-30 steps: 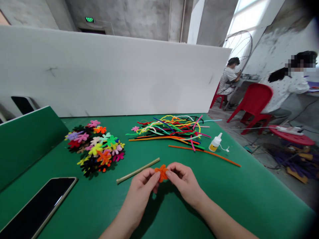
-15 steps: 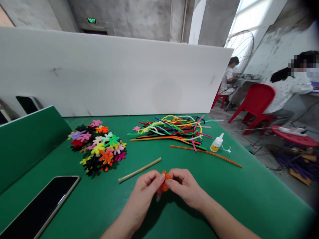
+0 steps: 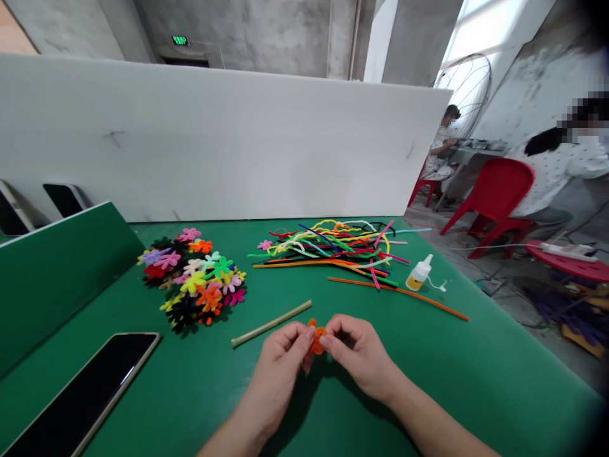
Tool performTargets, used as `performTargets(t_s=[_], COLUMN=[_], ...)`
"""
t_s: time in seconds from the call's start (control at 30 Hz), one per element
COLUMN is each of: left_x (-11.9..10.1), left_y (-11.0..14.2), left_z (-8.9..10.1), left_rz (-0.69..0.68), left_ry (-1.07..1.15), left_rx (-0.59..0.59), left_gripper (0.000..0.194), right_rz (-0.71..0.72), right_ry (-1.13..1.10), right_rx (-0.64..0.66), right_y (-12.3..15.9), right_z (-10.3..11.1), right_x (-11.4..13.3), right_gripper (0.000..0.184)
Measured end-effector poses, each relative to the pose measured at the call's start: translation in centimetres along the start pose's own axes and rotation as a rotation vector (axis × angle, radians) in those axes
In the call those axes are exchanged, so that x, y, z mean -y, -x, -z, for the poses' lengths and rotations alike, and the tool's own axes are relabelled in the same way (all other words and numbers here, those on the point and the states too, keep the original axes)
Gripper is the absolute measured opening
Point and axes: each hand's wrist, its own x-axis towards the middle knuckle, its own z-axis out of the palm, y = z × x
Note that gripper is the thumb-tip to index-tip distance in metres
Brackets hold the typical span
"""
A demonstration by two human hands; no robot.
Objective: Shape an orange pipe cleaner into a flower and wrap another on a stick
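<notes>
Between my two hands is a small bent orange pipe cleaner (image 3: pixel 318 343), looped into petal-like curves. My left hand (image 3: pixel 284 358) pinches its left side with thumb and fingers. On the other side my right hand (image 3: pixel 362 352) is closed on it too, thumb against the fuzzy loops. Part of the piece is hidden behind my fingertips. A pale green stick (image 3: pixel 272 324) lies on the table just beyond my left hand. Farther right a straight orange pipe cleaner (image 3: pixel 399 291) rests on the green surface.
A heap of colourful pipe-cleaner flowers (image 3: pixel 200 279) sits at left, behind a phone (image 3: pixel 90 393). Loose pipe cleaners (image 3: pixel 333 247) lie piled near the white partition (image 3: pixel 238 139). A small glue bottle (image 3: pixel 419 274) stands at right. Two people sit beyond, near a red chair (image 3: pixel 502 190).
The orange piece has turned slightly between my fingers, and my right hand has risen a little. The whole view has shifted slightly.
</notes>
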Motion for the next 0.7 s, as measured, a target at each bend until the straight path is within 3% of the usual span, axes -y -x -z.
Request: performTargets(t_s=[0.27, 0.37, 0.53, 0.7], left_x=[-0.33, -0.38, -0.43, -0.6], left_y=[0.11, 0.17, 0.26, 0.1], left_z=[-0.06, -0.15, -0.22, -0.07], left_rz=[-0.099, -0.067, -0.028, -0.091], left_ry=[-0.195, -0.167, -0.072, -0.234], left_rx=[-0.035, 0.011, -0.027, -0.028], left_gripper=[0.027, 0.028, 0.027, 0.024], right_rz=[-0.068, -0.102, -0.127, -0.118], right_ry=[-0.046, -0.094, -0.122, -0.12], right_rx=[-0.012, -0.034, -0.074, -0.084], right_y=[0.08, -0.09, -0.37, -0.36], right_z=[-0.14, -0.07, 0.06, 0.05], right_x=[-0.02, -0.15, -0.45, -0.6], right_gripper=[0.022, 0.025, 0.025, 0.024])
